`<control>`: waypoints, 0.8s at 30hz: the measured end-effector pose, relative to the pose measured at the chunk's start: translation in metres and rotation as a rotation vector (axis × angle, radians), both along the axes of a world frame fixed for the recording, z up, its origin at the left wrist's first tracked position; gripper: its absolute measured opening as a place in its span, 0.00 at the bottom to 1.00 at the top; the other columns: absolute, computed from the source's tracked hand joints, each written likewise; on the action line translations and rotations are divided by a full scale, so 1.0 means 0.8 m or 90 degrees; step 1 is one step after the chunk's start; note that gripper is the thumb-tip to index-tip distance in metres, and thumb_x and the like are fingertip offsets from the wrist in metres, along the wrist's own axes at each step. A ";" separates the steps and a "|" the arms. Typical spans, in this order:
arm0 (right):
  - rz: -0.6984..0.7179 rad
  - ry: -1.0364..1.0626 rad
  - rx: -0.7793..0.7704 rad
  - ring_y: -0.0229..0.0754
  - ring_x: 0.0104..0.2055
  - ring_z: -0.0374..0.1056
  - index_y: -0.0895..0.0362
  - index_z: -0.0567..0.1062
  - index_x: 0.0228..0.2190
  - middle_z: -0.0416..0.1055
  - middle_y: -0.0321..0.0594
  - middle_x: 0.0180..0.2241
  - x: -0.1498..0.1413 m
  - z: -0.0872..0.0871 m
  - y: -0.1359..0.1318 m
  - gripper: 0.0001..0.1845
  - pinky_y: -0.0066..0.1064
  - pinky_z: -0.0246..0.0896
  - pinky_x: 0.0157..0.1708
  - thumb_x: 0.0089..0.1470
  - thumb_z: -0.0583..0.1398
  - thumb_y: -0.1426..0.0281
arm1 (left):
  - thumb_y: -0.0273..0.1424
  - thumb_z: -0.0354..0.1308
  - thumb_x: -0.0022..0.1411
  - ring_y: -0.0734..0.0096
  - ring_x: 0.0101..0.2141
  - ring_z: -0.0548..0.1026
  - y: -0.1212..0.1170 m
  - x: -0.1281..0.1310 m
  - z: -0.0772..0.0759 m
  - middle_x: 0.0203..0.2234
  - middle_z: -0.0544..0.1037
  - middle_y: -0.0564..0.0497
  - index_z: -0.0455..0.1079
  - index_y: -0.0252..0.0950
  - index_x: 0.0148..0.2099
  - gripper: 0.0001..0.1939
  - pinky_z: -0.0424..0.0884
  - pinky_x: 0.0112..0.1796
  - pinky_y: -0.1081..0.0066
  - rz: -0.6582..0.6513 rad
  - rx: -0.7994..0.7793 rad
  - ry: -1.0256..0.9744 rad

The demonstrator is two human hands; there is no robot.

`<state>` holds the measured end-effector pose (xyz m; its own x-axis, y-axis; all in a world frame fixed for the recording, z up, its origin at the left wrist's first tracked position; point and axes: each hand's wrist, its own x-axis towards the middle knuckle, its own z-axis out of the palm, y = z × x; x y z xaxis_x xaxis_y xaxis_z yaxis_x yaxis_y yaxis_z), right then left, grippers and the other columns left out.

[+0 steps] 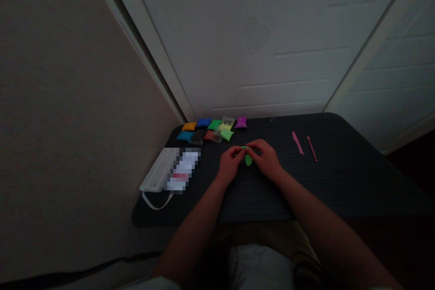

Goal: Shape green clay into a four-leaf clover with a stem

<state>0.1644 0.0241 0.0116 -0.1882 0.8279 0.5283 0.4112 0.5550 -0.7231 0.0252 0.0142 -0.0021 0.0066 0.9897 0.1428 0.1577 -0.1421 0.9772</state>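
My left hand (231, 161) and my right hand (265, 157) meet over the middle of the dark table. Between their fingertips is a piece of green modelling clay (248, 160), and both hands pinch it. Part of the clay hangs below the fingers as a rounded flat lobe; a thin strip shows above, between the fingertips. The fingers hide the rest of its shape. Right of my right hand, apart from it, lie a pink plastic knife (297, 143) and a thin pink modelling stick (311, 148).
Several coloured clay packets, among them an orange one (189, 126) and a purple one (241, 122), lie along the table's back left. A white pouch with a strap (159, 170) and a blurred-out card or phone (184, 170) lie at the left. A white panelled surface (272, 72) rises behind the table (346, 176).
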 end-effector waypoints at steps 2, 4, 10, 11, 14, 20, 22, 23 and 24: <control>0.001 -0.004 0.016 0.39 0.35 0.64 0.55 0.71 0.30 0.68 0.39 0.30 0.000 0.000 0.001 0.06 0.33 0.59 0.37 0.48 0.56 0.69 | 0.38 0.54 0.50 0.74 0.28 0.69 0.000 0.000 -0.001 0.27 0.72 0.52 0.69 0.34 0.35 0.13 0.64 0.30 0.75 0.000 0.001 -0.003; 0.003 -0.005 0.029 0.39 0.35 0.64 0.56 0.71 0.29 0.68 0.39 0.30 0.001 -0.001 0.002 0.05 0.33 0.59 0.38 0.48 0.56 0.69 | 0.38 0.54 0.50 0.75 0.28 0.68 0.001 0.000 -0.003 0.27 0.72 0.52 0.69 0.34 0.35 0.13 0.63 0.30 0.75 -0.001 0.005 -0.004; 0.002 -0.003 0.034 0.38 0.35 0.64 0.56 0.71 0.30 0.68 0.39 0.30 0.001 0.000 0.001 0.05 0.32 0.59 0.38 0.49 0.55 0.70 | 0.38 0.54 0.50 0.75 0.27 0.68 0.000 0.001 -0.003 0.26 0.72 0.53 0.68 0.34 0.34 0.13 0.63 0.29 0.76 0.007 0.008 0.006; -0.003 -0.001 0.033 0.38 0.35 0.64 0.56 0.71 0.31 0.68 0.39 0.30 0.001 0.000 0.000 0.06 0.32 0.59 0.38 0.48 0.56 0.70 | 0.38 0.54 0.50 0.75 0.27 0.68 0.000 0.001 -0.003 0.26 0.72 0.53 0.68 0.34 0.34 0.13 0.63 0.29 0.76 0.011 0.010 0.006; -0.009 -0.001 0.031 0.38 0.35 0.64 0.56 0.71 0.32 0.67 0.39 0.30 0.000 0.000 0.001 0.07 0.32 0.59 0.37 0.48 0.56 0.70 | 0.38 0.53 0.50 0.75 0.28 0.69 0.001 0.000 -0.003 0.27 0.72 0.52 0.68 0.34 0.35 0.13 0.64 0.30 0.76 0.023 0.017 -0.001; -0.017 -0.016 0.031 0.38 0.35 0.63 0.57 0.71 0.29 0.67 0.39 0.29 0.000 -0.001 0.001 0.05 0.31 0.59 0.37 0.48 0.56 0.70 | 0.37 0.53 0.51 0.75 0.28 0.69 0.000 0.000 -0.004 0.27 0.72 0.52 0.68 0.34 0.36 0.13 0.64 0.30 0.75 0.041 0.035 0.021; -0.017 -0.017 0.031 0.38 0.35 0.63 0.56 0.71 0.29 0.67 0.38 0.29 0.000 0.000 0.001 0.04 0.31 0.59 0.37 0.48 0.56 0.70 | 0.37 0.53 0.52 0.75 0.28 0.69 -0.001 0.001 -0.004 0.27 0.72 0.52 0.68 0.34 0.36 0.13 0.64 0.30 0.75 0.049 0.048 0.055; -0.015 -0.016 0.031 0.38 0.35 0.63 0.56 0.71 0.29 0.67 0.38 0.29 0.000 0.000 0.001 0.05 0.31 0.59 0.38 0.48 0.56 0.70 | 0.37 0.52 0.52 0.75 0.28 0.69 -0.001 0.001 -0.005 0.27 0.72 0.52 0.68 0.34 0.36 0.13 0.64 0.29 0.75 0.055 0.054 0.073; -0.012 -0.015 0.031 0.38 0.35 0.63 0.56 0.71 0.29 0.67 0.38 0.29 0.000 0.000 0.001 0.05 0.31 0.59 0.38 0.48 0.56 0.70 | 0.37 0.52 0.52 0.75 0.28 0.69 -0.001 0.001 -0.005 0.27 0.72 0.52 0.68 0.34 0.36 0.13 0.64 0.30 0.75 0.061 0.060 0.087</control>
<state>0.1648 0.0247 0.0118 -0.1849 0.8052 0.5634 0.4387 0.5806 -0.6859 0.0256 0.0131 -0.0060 -0.0609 0.9689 0.2398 0.3047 -0.2107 0.9288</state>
